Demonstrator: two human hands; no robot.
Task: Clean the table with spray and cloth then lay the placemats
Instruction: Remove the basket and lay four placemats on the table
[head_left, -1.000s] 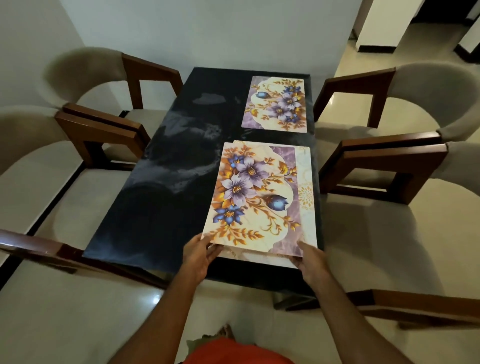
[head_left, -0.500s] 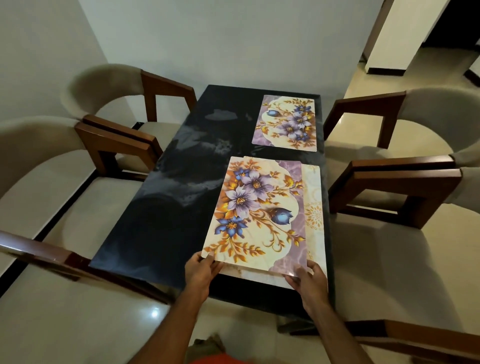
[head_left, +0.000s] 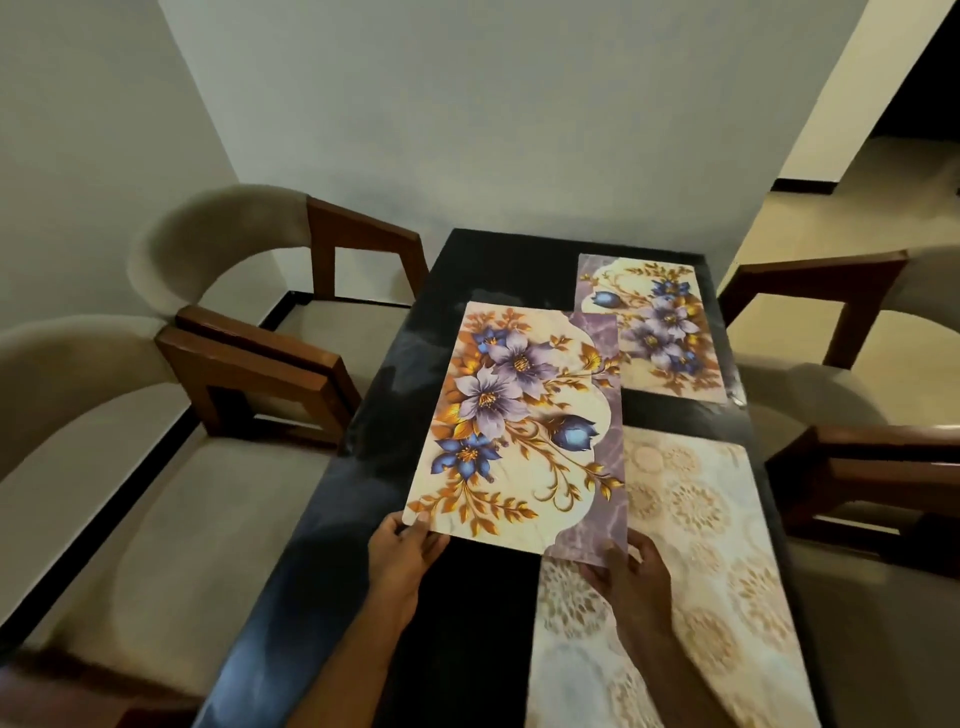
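A floral placemat with purple and blue flowers is held up off the black table, tilted toward me. My left hand grips its near left corner and my right hand grips its near right corner. Below it, on the near right of the table, lies a cream placemat with pale round lace patterns. A second floral placemat lies flat at the far right of the table. No spray or cloth is in view.
Padded chairs with wooden arms stand along both sides: two on the left and two on the right. A pale wall closes the table's far end. An opening to another room is at the right.
Both hands have lifted the top floral placemat off the stack and carried it left and up, uncovering the cream patterned mat beneath. The camera has moved closer to the table.
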